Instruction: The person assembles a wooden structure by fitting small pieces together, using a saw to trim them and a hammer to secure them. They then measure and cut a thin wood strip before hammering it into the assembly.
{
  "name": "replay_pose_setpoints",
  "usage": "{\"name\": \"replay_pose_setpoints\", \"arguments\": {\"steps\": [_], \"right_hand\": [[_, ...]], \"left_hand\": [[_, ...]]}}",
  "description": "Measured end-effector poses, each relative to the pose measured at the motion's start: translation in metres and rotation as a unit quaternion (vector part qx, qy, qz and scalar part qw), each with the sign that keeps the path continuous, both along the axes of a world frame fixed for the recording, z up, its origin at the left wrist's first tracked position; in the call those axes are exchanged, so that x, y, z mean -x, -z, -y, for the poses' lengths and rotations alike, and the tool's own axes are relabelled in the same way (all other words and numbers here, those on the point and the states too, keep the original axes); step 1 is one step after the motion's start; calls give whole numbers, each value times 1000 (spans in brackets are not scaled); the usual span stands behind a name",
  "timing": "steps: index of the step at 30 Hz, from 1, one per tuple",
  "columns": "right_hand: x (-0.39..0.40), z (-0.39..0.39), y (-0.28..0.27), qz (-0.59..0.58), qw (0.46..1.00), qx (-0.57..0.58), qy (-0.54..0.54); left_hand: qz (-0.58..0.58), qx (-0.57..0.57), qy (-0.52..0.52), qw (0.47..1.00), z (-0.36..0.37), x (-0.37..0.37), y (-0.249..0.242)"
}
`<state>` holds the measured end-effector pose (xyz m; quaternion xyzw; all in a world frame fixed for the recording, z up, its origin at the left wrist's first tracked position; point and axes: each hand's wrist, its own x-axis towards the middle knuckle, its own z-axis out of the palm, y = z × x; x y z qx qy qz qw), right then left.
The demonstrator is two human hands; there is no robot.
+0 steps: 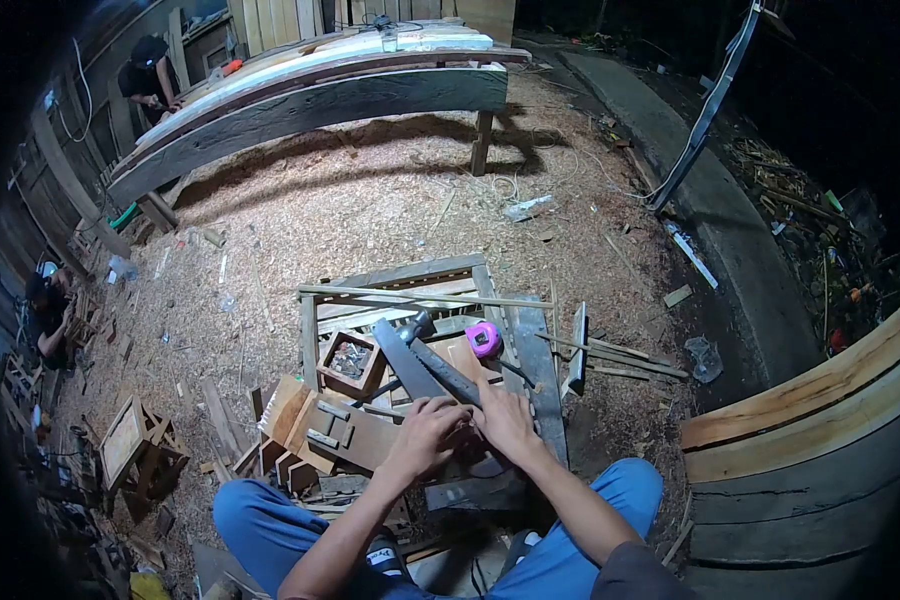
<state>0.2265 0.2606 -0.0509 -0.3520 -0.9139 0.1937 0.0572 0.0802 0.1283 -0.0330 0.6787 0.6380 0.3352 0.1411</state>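
Observation:
My left hand and my right hand are close together over the low work surface, fingers curled inward. Whatever they grip between them is hidden by the fingers and shadow. Just beyond my fingertips lie a broad grey saw blade and a hammer, its dark head pointing away from me. A pink tape measure sits beyond my right hand. To the left is an open wooden box with small metal bits inside. Cut wooden pieces lie beside my left hand.
A slatted wooden frame lies ahead on shavings. Farther off stands a long workbench. Thin sticks are at right, near stacked planks. A small wooden stool-like piece stands left. Two people work at the left.

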Motion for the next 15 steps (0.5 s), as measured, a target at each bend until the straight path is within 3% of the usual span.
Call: {"name": "replay_pose_setpoints", "arguments": {"steps": [2,15], "right_hand": [[-3,0,3,-75,997,-14,-4],[-9,21,-7,-141,989,-13,47]], "left_hand": [[11,12,-2,1000,2,2,9],[63,3,-52,997,9,6,0]]}}
